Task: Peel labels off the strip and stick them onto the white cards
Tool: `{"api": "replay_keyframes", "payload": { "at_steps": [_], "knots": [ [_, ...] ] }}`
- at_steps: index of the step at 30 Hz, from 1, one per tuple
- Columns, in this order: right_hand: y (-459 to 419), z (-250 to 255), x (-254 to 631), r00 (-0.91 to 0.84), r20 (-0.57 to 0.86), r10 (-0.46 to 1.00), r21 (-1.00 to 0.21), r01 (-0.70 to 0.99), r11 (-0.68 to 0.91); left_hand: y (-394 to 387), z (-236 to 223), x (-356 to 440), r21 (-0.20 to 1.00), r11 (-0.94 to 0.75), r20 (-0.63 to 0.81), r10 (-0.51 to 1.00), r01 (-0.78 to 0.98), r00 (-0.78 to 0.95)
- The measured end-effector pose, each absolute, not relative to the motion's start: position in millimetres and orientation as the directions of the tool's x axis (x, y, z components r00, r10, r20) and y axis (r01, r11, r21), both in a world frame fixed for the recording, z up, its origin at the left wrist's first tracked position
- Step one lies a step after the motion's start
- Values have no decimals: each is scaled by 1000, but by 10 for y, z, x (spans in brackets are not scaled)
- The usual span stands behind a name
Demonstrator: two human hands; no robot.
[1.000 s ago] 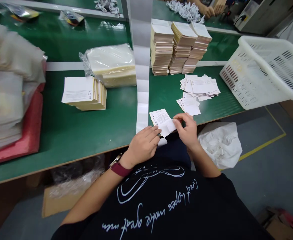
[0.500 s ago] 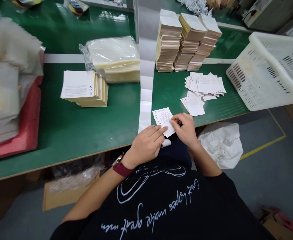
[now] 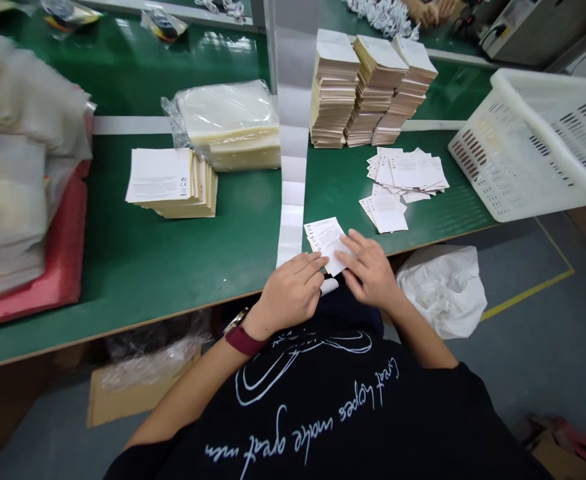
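A small printed white card [image 3: 325, 233], with another edge showing beneath it, lies at the table's front edge. My left hand [image 3: 295, 287] rests on its lower left part, fingers stretched out flat; its thumb is mostly hidden. On the card's right side my right hand [image 3: 369, 270] lies with its fingers spread. A long white paper strip [image 3: 293, 193] runs down the table to my left hand, and a curled white end [image 3: 329, 288] shows below the fingers. Loose printed cards [image 3: 389, 212] and a larger spread pile [image 3: 415, 170] lie beyond my right hand.
Tall card stacks [image 3: 335, 100] stand behind the loose pile. A white basket [image 3: 517, 147] is at the right. A printed stack [image 3: 157, 175] and a plastic-wrapped bundle [image 3: 233, 127] sit left of the strip. A white bag [image 3: 443, 290] is below the table edge. Another person's hands [image 3: 430, 12] show far back.
My right hand has let go of its pinch at the card's right edge and spread its fingers over it. My left hand stays on the card. The view has shifted slightly.
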State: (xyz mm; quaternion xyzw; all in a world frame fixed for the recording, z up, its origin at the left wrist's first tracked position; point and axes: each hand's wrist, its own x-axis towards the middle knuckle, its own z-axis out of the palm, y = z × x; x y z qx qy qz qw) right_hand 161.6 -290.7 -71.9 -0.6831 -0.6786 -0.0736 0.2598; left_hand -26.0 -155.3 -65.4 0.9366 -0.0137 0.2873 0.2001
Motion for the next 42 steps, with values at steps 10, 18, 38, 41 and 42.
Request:
{"api": "replay_keyframes", "payload": {
  "at_steps": [10,18,38,41,42],
  "knots": [
    [-2968,-842,1705,236,665,708,-450,884,127,-1555,-692,-248,328,-938,553,93,-114,828],
    [-3022,-782,2547,425,665,614,-342,904,-256,-1558,-693,-251,244,-966,568,76,-80,819],
    [-2674,-515,2203,282,124,951,-130,955,-267,-1576,-622,-248,203,-978,575,71,-58,815],
    [-2682,-497,2257,331,108,938,-127,940,-317,-1577,-623,-255,201,-978,573,72,-55,816],
    [-2667,-495,2284,379,90,921,-119,922,-368,-1575,-626,-256,200,-978,573,70,-56,816]
  ]
}}
